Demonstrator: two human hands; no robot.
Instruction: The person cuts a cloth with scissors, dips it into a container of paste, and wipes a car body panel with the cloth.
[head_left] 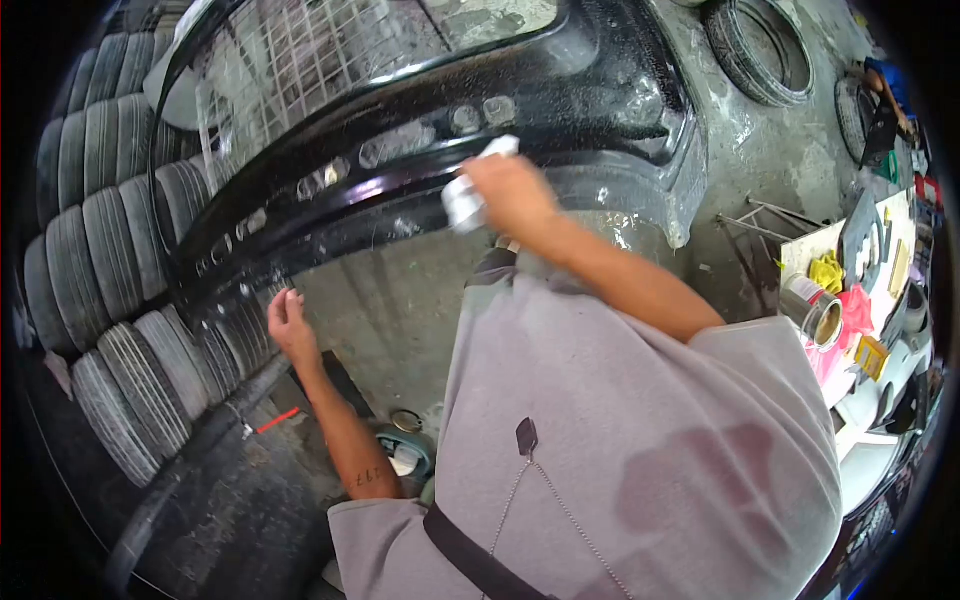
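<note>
A large glossy black panel (400,180), curved like a car bumper, stretches across the upper part of the view, with cut-outs and wet-looking spots on its surface. My right hand (512,195) is closed on a white cloth (465,205) at the panel's lower middle edge; the hand is slightly blurred. Part of the cloth sticks out above the fingers. Lower on the left, my left hand (290,322) is near the panel's lower left edge, thumb and fingers bent close together. Whether anything is between those fingertips is too small to make out.
Stacked tyres (110,250) line the left side. More tyres (760,50) lie at the upper right. A table (815,250) at the right holds a metal can (812,308), yellow and pink cloths. A person (890,90) is at the far right. A red stick (278,420) lies on the floor.
</note>
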